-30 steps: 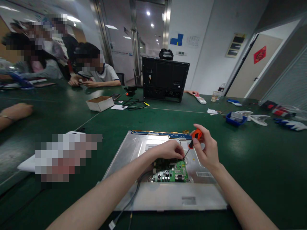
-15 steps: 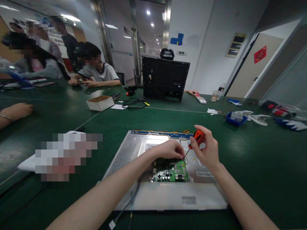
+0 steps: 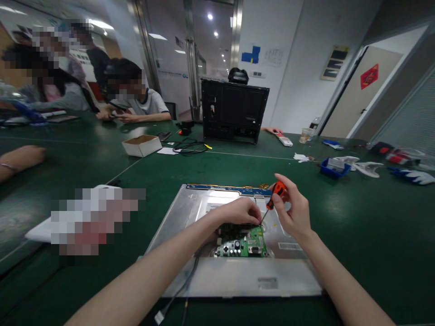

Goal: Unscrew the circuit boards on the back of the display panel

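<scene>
With my right fingers (image 3: 288,183) I grip the orange-and-black screwdriver (image 3: 278,187), its shaft slanting down to the one o'clock corner of the green circuit board (image 3: 256,234). My left fingers (image 3: 253,210) curl beside its tip; I cannot tell whether they pinch anything. The board sits on a metal panel (image 3: 288,276) at six o'clock on the desk (image 3: 360,240).

Nothing reads clearly, even the red sign (image 3: 369,76) on the door (image 3: 355,100).
</scene>
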`<move>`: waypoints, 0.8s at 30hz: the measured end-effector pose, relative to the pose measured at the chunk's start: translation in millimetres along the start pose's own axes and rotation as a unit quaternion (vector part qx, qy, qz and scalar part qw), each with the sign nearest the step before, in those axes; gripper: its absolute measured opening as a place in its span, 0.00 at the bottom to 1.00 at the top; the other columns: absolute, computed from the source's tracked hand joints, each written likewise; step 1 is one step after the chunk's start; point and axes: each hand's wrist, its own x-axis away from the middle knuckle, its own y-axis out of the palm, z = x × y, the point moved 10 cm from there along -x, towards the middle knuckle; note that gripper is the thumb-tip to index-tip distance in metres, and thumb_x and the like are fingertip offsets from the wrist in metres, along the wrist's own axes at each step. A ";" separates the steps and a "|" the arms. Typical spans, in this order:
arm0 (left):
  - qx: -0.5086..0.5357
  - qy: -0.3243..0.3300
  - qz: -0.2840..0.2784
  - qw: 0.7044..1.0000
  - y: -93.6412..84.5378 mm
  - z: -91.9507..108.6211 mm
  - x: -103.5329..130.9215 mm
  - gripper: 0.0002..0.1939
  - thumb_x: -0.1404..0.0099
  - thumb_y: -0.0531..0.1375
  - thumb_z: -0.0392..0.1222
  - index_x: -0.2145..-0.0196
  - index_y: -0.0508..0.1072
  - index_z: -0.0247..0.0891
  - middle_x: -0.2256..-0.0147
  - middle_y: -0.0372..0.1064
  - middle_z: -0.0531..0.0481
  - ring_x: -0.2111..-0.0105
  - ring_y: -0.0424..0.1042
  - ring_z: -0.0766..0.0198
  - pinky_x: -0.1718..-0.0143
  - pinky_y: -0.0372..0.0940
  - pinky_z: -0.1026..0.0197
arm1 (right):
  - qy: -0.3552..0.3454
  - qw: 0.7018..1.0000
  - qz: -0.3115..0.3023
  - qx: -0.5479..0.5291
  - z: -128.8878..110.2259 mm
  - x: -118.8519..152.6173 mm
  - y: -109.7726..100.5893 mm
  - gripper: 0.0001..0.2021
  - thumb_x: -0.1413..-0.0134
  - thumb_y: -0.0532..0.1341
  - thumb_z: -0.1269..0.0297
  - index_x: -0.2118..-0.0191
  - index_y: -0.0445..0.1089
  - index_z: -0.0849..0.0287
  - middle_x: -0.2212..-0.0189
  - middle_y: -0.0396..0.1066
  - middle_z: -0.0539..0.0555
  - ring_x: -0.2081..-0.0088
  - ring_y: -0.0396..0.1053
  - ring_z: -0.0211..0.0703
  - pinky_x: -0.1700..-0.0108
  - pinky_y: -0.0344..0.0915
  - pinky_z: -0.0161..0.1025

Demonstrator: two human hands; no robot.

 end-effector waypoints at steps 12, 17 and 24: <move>-0.002 0.005 0.005 1.000 0.1 -1.1 -1.1 0.04 0.42 0.64 0.31 0.72 0.80 0.34 0.76 0.72 0.55 0.74 0.66 0.67 0.68 0.60 0.67 | -0.012 0.999 0.024 0.032 -2.4 -0.2 -3.6 0.18 0.36 0.56 0.63 0.41 0.64 0.53 0.67 0.74 0.51 0.78 0.68 0.35 0.76 0.68 0.33; -0.004 0.009 0.006 1.000 0.0 -0.6 -1.2 0.04 0.42 0.64 0.32 0.72 0.80 0.35 0.77 0.71 0.55 0.75 0.65 0.68 0.70 0.60 0.68 | -0.018 0.998 0.037 0.036 -3.6 -0.4 -5.5 0.17 0.36 0.57 0.61 0.43 0.63 0.53 0.71 0.70 0.47 0.79 0.66 0.35 0.77 0.66 0.32; -0.002 0.010 0.006 1.000 0.0 -0.7 -1.2 0.04 0.42 0.64 0.32 0.73 0.80 0.34 0.77 0.70 0.56 0.75 0.65 0.68 0.70 0.59 0.68 | -0.026 0.998 0.044 0.032 -4.7 -1.6 -5.8 0.15 0.36 0.60 0.61 0.46 0.64 0.52 0.72 0.69 0.45 0.80 0.64 0.34 0.79 0.65 0.31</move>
